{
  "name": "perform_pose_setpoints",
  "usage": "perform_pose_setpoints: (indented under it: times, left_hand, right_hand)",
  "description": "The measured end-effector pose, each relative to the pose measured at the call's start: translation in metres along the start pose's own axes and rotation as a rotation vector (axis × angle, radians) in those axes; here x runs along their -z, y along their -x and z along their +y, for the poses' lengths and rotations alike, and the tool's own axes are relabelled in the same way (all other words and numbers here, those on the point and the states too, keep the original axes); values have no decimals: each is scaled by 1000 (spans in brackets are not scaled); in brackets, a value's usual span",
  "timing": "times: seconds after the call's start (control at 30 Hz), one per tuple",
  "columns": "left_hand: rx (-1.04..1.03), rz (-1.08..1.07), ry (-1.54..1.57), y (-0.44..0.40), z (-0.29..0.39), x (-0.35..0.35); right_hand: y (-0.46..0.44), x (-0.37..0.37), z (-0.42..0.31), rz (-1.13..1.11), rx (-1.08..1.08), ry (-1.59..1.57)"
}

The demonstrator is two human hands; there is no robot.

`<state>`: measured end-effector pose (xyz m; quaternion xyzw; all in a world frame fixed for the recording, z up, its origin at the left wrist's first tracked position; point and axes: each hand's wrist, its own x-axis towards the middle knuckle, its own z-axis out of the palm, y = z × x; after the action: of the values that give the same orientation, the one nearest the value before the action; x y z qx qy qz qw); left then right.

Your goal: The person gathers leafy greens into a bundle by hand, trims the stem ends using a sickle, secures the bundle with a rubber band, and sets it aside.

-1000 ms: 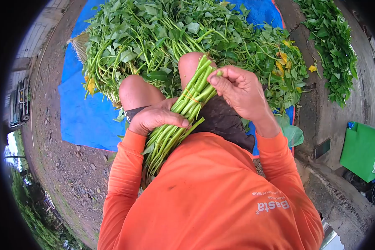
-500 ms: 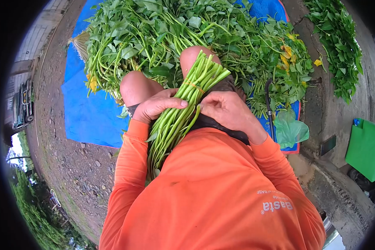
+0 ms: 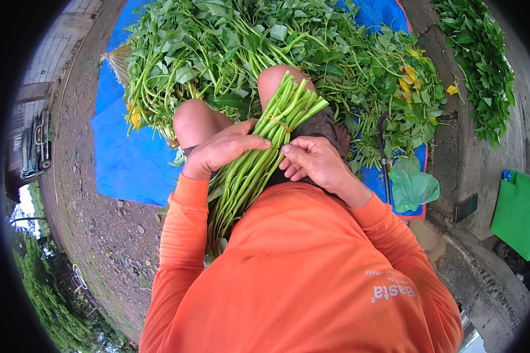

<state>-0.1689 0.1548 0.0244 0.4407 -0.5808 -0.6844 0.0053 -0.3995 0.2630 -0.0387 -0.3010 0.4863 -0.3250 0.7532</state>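
Note:
A bundle of long green vegetable stems lies slantwise over my lap, cut ends up and to the right, leaves down toward my belly. An orange-brown band circles it near the cut ends. My left hand grips the bundle from the left, its thumb across the stems just below the band. On the other side my right hand has thumb and forefinger pinched at the bundle's edge, the other fingers curled. Whatever is in that pinch is too small to make out.
A large heap of leafy green stems covers a blue tarp beyond my knees. To the right are a hooked dark handle, a green plastic bag, a dark flat object, another leafy pile and a green panel.
My right hand has turned and moved slightly left against the bundle, its curled fingers now showing. A stem end that stuck out beside it now lies along the others. My left hand keeps its grip.

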Motion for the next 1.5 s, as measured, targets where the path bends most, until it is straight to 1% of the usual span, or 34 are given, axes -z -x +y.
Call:
perform_pose_setpoints:
  times: [0.07,0.17,0.2,0.27,0.3,0.33,0.37,0.4,0.43,0.47,0.5,0.57,0.7,0.8,0.9,1.0,1.07,1.1,1.17,1.2,1.23,1.27,1.3,1.33,1.43,1.47,1.5]
  left_hand:
    - [-138,70,-112,2,11,-24]
    - [88,434,-698,14,16,-56]
    - [-47,542,-683,14,12,-65]
    - [55,514,-684,8,11,-62]
    - [106,495,-682,3,9,-60]
    - [77,506,-639,-6,-5,-53]
    - [40,437,-492,-8,-13,-44]
    - [-2,371,-348,-8,-15,-34]
    - [-43,299,-204,-7,-15,-28]
    - [-1,307,-215,-7,-15,-27]
    - [-11,335,-243,-8,-19,-28]
    - [-37,390,-292,-11,-30,-31]
    - [39,461,-432,-4,-13,-40]
    - [50,527,-557,-6,-16,-44]
    - [64,578,-587,-2,-11,-53]
    - [24,620,-535,1,-13,-51]
    - [-21,632,-481,0,-19,-48]
    - [-57,621,-404,1,-20,-44]
    - [-132,598,-256,9,-13,-33]
    - [-118,534,-188,28,11,-35]
    - [-171,477,-133,35,13,-34]
    - [-225,420,-76,42,13,-31]
    - [-278,366,-19,48,13,-27]
    - [-281,253,62,53,14,-22]
    - [-183,104,81,87,24,9]
    - [-128,-26,106,90,14,27]
    - [-138,-133,307,92,4,30]
  right_hand:
    - [-4,-5,1,35,11,-1]
    - [-10,-4,5,78,10,47]
    - [-14,-4,4,88,15,81]
    - [-15,-6,0,106,72,160]
    - [-13,-7,0,168,194,258]
    - [-9,-7,2,227,313,355]
    - [-7,-8,0,282,442,453]
    - [-8,-10,-3,390,606,402]
    - [-10,-8,-9,480,751,474]
    - [-16,-4,-14,483,859,556]
    - [-20,-1,-19,493,966,638]
    - [-20,-4,-23,524,946,778]
    - [-23,-12,-24,574,926,994]
    - [-27,-13,-25,541,925,1002]
    - [-40,-13,-20,639,1002,973]
    - [-34,-4,-16,177,678,331]
    - [-17,-4,-14,-37,691,378]
    - [-10,-3,-13,-138,698,399]
    - [-6,6,-8,-138,557,474]
    - [-7,11,-10,-119,491,484]
    - [-6,15,-11,-96,420,491]
    - [-11,19,-17,-133,340,538]
    - [-17,13,-17,-158,416,380]
    - [-24,-3,-20,-188,488,222]
    - [-23,-37,-59,-348,532,-97]
    - [-23,-53,-72,-418,598,-139]
    - [-24,-65,-83,-488,623,-200]
